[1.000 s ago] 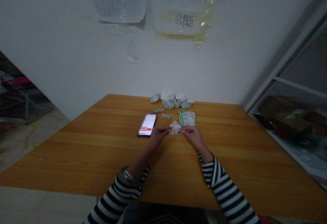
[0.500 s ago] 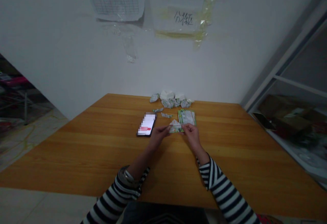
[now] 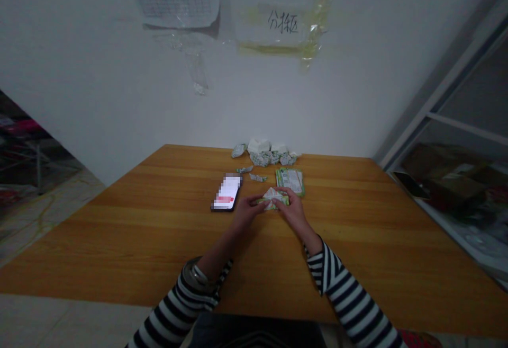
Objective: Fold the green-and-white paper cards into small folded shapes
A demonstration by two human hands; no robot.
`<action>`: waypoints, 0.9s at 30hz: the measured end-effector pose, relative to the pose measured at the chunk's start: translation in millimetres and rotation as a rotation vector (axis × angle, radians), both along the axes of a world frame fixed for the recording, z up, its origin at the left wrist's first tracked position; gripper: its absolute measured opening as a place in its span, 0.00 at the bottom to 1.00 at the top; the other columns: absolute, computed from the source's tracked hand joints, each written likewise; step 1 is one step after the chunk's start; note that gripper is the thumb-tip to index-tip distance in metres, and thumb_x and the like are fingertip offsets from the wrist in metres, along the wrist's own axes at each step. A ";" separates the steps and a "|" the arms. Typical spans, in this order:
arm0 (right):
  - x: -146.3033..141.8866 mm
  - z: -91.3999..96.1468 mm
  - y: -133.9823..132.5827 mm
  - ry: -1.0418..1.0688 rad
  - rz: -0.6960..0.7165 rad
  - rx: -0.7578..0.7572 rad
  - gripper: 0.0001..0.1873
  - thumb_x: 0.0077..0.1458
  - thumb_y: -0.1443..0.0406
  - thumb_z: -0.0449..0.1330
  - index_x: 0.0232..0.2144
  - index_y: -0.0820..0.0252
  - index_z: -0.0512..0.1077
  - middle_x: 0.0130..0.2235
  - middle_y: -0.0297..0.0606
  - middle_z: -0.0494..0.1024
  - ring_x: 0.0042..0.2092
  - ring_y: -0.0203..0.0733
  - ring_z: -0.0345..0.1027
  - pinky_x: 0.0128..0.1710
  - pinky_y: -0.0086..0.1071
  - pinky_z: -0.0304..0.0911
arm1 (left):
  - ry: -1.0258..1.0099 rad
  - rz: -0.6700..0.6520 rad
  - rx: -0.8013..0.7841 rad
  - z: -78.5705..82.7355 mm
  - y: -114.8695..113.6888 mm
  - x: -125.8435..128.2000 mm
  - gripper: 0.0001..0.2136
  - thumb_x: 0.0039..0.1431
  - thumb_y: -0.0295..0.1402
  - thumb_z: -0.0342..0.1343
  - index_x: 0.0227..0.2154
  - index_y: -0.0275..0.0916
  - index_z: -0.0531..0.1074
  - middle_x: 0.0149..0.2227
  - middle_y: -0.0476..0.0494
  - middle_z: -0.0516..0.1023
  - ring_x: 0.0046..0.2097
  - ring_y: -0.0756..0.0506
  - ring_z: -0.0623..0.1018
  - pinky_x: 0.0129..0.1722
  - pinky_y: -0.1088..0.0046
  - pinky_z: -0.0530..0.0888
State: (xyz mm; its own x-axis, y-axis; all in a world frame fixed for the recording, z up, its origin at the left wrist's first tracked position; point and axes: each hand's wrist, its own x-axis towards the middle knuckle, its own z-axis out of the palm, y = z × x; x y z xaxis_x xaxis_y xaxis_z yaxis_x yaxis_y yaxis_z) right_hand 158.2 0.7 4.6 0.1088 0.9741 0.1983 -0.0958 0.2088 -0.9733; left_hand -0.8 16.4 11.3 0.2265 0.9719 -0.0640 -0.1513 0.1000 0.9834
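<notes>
White-and-green paper (image 3: 271, 193), folded to a point, sits around mid table (image 3: 257, 268), left hand's (image 3: 246, 212) fingers pinching one side, right hand's (image 3: 293, 209) the other, probably so it doesn't twist. Phone (image 3: 227, 192) crowds the left hand, stack of sheets (image 3: 291, 179) just beyond the right, so there's more room toward the near edge

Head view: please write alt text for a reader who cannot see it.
A person's left hand and right hand hold a small folded printed sheet at a wooden table. A phone lies to the left; farther back are green-edged printed sheets and crumpled paper near the wall.
</notes>
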 end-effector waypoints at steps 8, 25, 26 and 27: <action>2.4 -1.9 0.1 0.100 0.083 -0.006 0.24 0.48 0.57 0.63 0.48 0.56 0.70 0.37 0.37 0.76 0.26 0.35 0.66 0.18 0.25 0.62 | -0.061 -0.043 -0.092 -1.1 3.8 -5.3 0.25 0.35 0.46 0.69 0.34 0.32 0.78 0.33 0.39 0.82 0.35 0.43 0.79 0.37 0.67 0.76; 9.9 -7.8 2.2 0.121 0.161 -0.043 0.16 0.48 0.55 0.64 0.38 0.56 0.77 0.39 0.38 0.79 0.28 0.38 0.72 0.26 0.31 0.71 | -0.072 -0.055 0.063 -1.4 2.3 -7.1 0.19 0.46 0.41 0.63 0.39 0.34 0.79 0.43 0.37 0.80 0.44 0.38 0.78 0.45 0.61 0.75; 11.9 -8.3 2.6 0.117 0.179 -0.056 0.16 0.47 0.56 0.65 0.38 0.56 0.78 0.38 0.38 0.80 0.29 0.39 0.73 0.28 0.32 0.72 | -0.089 -0.073 0.026 -1.2 2.7 -7.6 0.19 0.46 0.41 0.63 0.39 0.33 0.79 0.43 0.36 0.80 0.44 0.38 0.79 0.45 0.60 0.75; 13.5 -8.7 2.9 0.110 0.203 -0.066 0.16 0.46 0.56 0.66 0.37 0.57 0.78 0.38 0.38 0.80 0.30 0.40 0.74 0.30 0.34 0.72 | -0.098 -0.091 0.001 -1.0 2.9 -7.8 0.20 0.46 0.40 0.63 0.40 0.33 0.78 0.42 0.36 0.81 0.43 0.38 0.79 0.46 0.60 0.74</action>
